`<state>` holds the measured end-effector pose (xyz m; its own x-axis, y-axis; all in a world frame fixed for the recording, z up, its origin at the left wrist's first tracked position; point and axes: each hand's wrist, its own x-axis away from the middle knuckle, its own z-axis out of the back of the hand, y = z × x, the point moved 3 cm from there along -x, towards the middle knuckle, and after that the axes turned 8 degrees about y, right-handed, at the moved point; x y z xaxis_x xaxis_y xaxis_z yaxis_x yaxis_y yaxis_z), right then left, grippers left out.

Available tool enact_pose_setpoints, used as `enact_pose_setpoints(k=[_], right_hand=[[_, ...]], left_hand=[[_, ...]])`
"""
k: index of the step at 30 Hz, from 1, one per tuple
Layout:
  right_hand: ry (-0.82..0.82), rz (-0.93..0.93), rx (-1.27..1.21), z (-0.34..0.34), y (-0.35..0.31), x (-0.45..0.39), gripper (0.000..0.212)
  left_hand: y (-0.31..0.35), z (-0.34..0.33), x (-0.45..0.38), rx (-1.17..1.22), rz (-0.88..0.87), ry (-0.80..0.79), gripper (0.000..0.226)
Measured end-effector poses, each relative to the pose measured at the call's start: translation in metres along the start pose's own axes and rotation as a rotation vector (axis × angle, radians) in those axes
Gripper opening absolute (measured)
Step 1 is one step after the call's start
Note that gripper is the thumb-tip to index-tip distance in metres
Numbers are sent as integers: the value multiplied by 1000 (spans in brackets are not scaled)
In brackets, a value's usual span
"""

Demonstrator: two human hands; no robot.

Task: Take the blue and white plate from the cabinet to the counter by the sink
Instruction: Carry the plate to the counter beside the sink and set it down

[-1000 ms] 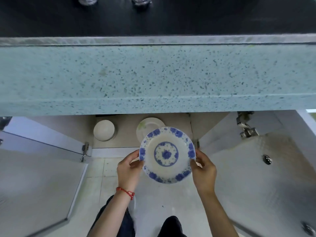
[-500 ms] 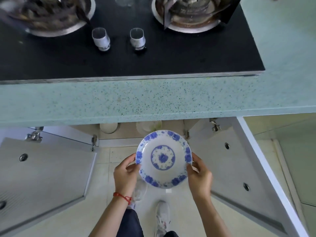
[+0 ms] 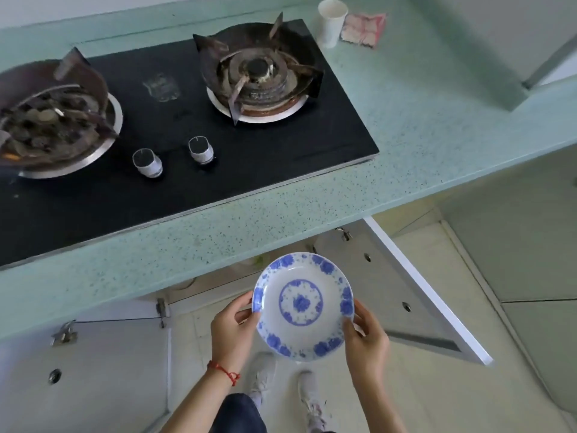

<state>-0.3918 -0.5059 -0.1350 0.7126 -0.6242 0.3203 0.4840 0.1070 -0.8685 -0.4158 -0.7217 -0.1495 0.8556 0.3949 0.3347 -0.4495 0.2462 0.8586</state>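
I hold the blue and white plate (image 3: 302, 306) face up in front of me, below the counter's front edge. My left hand (image 3: 232, 328) grips its left rim and my right hand (image 3: 367, 334) grips its right rim. The pale green speckled counter (image 3: 437, 126) stretches above, with the open cabinet (image 3: 218, 282) beneath it. No sink is in view.
A black two-burner gas hob (image 3: 193, 145) is set into the counter, with two knobs near its front. A white paper cup (image 3: 331, 22) and a pink cloth (image 3: 363, 29) stand at the back right. Cabinet doors hang open at left (image 3: 84, 370) and right (image 3: 415, 295).
The plate stays held in both hands, lifted clear of the cabinet. My view has risen and swung right, so the hob, cup and right counter now show.
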Motion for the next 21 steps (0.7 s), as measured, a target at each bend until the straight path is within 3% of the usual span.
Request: enact_pose_setpoints(k=[6,21], right_hand=[[131,-46,-68,25,6,13,33],[541,-138,-235,104,23,68,36]], left_hand=[[23,-7,6,-41,-33,-138,38],[75,-57,47,-109,-228,-522,34]])
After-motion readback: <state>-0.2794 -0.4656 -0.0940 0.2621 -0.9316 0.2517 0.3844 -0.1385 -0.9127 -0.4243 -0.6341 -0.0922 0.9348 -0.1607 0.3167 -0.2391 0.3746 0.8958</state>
